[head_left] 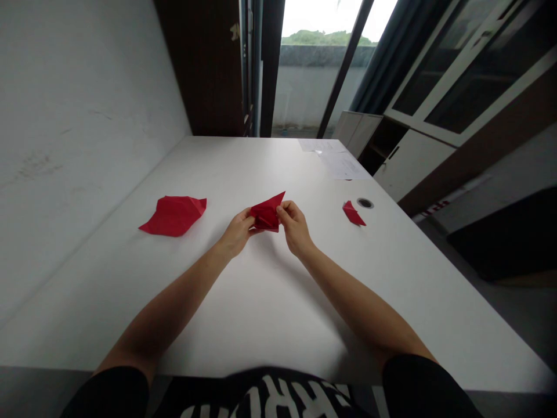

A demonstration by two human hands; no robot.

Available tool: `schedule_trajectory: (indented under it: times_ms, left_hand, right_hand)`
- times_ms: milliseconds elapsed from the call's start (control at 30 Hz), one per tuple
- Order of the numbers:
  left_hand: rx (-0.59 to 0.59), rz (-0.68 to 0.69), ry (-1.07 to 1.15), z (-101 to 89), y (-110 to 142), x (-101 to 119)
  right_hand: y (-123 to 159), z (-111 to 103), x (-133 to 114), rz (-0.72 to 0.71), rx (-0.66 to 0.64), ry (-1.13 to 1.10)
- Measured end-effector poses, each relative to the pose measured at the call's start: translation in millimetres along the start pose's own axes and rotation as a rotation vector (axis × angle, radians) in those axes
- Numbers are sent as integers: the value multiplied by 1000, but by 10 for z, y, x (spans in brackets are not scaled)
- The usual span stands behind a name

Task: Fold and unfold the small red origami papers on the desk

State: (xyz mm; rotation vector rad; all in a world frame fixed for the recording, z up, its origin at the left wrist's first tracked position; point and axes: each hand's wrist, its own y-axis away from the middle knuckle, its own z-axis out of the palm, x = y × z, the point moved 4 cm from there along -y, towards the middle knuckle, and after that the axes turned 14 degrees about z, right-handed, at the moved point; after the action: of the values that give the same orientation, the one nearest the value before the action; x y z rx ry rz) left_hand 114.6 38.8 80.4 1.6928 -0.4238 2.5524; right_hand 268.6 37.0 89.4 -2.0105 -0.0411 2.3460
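Note:
A folded piece of red paper [266, 215] is held between my two hands above the middle of the white table. My left hand [237, 233] pinches its left side, thumb on top and fingers underneath. The right edge is gripped by my right hand [295, 227], thumb and forefinger pressed together on it. One pointed corner of the paper sticks up between the hands, and its folds stand partly open. A larger creased sheet of red paper [174, 216] lies to the left of my left hand.
A small folded red paper piece [354, 213] lies at the right, beside a round cable hole [365, 203] in the white table [243, 325]. White printed sheets [342, 164] lie at the far right corner. A wall [87, 128] borders the left side; cabinets [418, 157] stand right.

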Motion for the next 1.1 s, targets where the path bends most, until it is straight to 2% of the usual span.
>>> schedule_trajectory:
  times_ms: [167,267,433,533,600,700,833,967,1100]
  left_hand:
    - [-66,84,-54,24,-7,79]
    - [-52,92,-73,15,-9,108]
    - [-1,1,-67,1,-1,56]
    - [33,30,-144,-26,-16,53]
    - [81,72,-184,-55,-31,73]
    - [142,131,-222,-84,-44,111]
    - [170,206,-295,-78,-37,165]
    - [188,298,-402,-52,7,247]
    - [167,381,-532,-20,49,323]
  right_hand:
    - [-15,-11,39,95,29,-88]
    - [9,-1,-8,78,25,-60]
    - [67,62,-85,48,-59,52]
    - [82,51,-128,41,-58,100]
    - [115,6,-219,-36,22,144]
    - [246,-16,-444,-268,119,329]
    - [444,134,-617,-588,65,751]
    - [461,231,-519,-664,102,1031]
    - [431,233,-432,-664,151,1088]
